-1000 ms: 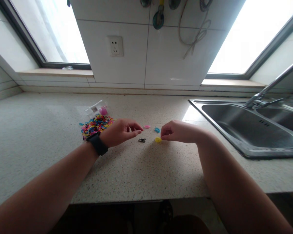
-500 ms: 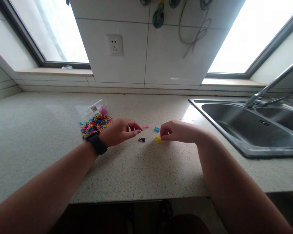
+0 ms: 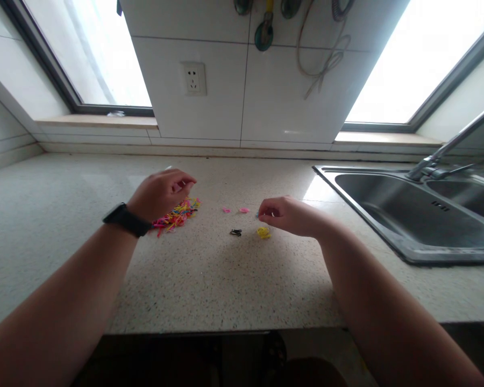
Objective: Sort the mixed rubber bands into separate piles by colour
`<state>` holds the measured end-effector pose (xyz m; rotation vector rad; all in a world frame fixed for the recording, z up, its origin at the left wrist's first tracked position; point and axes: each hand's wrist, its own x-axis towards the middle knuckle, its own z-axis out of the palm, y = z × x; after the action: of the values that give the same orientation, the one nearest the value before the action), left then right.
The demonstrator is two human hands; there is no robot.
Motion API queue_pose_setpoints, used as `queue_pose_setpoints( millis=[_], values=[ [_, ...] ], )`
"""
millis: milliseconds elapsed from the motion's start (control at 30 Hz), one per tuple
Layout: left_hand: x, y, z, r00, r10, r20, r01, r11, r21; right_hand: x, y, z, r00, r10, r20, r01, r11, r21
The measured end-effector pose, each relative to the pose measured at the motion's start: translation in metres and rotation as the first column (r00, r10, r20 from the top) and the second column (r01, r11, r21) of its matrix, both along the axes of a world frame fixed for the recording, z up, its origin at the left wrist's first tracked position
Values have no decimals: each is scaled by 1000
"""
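My left hand (image 3: 161, 191), with a dark watch (image 3: 127, 219) on the wrist, is over a pile of small multicoloured rubber bands (image 3: 181, 215) and hides part of it. Its fingers curl in with the tips close to the thumb, and nothing shows between them. My right hand (image 3: 286, 216) rests low on the counter, thumb and fingers closed at a small blue bunch of rubber bands (image 3: 257, 215), mostly covered by the fingertips. Just below that hand lies a yellow bunch of rubber bands (image 3: 263, 233). Two pink bits, one left (image 3: 226, 210) and one right (image 3: 244, 210), and a black bunch (image 3: 236, 232) lie between the hands.
All this lies on a speckled pale counter (image 3: 210, 290). A steel sink (image 3: 411, 215) with a tap (image 3: 425, 164) is set into it at the right. A tiled wall with a socket (image 3: 193, 78) rises behind, with a window on each side.
My left hand has moved left and up from the middle to the pile, and a second pink bit now shows where it was. My right hand has shifted from the yellow bunch to the blue one.
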<state>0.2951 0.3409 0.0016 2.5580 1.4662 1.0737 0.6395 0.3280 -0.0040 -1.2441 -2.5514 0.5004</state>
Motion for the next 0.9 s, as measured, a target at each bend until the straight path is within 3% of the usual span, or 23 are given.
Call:
queue_pose_setpoints(
  millis=[100,200,333,467,667,900],
  values=[
    [-17,7,1,996,79,36,-79,997,-15,0,0,0,1000,-20,-10,20,999,32],
    [-26,16,-5,990,112,-82,-116,992,-46,0,1,0,1000,-28,-6,29,998,50],
    [-31,28,-18,952,21,-304,-61,991,-122,0,2,-2,1000,-14,9,13,997,78],
    [-30,34,-26,906,-47,-421,-37,981,-189,0,3,-4,1000,-7,18,5,996,92],
    [-28,33,-27,901,-108,-420,0,969,-248,-1,3,-4,999,5,32,-9,994,105],
    [-29,33,-27,902,-80,-424,-40,963,-267,-2,2,-3,999,-2,40,-2,995,98]
  ],
)
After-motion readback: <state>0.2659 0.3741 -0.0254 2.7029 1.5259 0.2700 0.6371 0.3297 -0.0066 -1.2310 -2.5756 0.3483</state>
